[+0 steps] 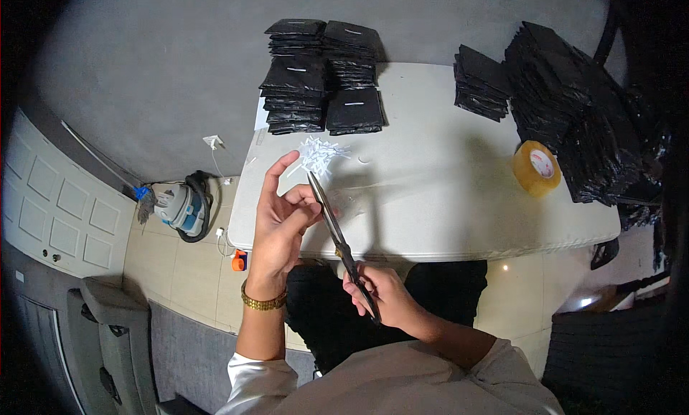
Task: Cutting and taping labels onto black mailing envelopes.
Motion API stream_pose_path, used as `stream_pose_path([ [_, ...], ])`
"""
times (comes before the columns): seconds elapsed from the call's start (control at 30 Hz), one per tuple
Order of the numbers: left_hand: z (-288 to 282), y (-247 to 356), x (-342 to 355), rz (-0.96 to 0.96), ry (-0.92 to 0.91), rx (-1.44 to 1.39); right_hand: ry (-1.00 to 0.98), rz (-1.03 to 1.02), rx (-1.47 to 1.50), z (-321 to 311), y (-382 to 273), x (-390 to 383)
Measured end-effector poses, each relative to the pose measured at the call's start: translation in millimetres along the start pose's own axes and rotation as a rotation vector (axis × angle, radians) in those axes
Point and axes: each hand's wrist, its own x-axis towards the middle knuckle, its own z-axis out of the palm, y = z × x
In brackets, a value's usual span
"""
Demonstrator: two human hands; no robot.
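Read clock positions from the pivot of the scissors (341,251), with 12 at the top. The scissors are above the near edge of the table (430,207), blades toward 11, handles toward 5. The right hand (386,294), at 4 to 5, is closed around the handles. The left hand (276,227), at 10, has its index finger extended toward 11; thumb and other fingers are bent beside the blades. Whether they pinch anything cannot be determined. White strips (323,155) lie piled on the table at 12. Beyond them, also at 12, are stacked black packets (355,112) bearing white strips. A tape roll (537,169) is at 2, beside larger black stacks (556,92).
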Motion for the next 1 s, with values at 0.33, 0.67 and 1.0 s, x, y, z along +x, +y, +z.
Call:
stream_pose_path([
  [0.33,9,2,3,-0.115,0.007,-0.145,-0.028,-0.054,-0.097,-7,5,-3],
  [0.67,3,-3,6,-0.075,-0.011,-0.066,-0.056,-0.147,-0.087,-15,-1,-5],
  [1.0,-14,4,22,-0.052,-0.085,-0.066,-0.179,-0.075,-0.234,-20,-7,-17],
])
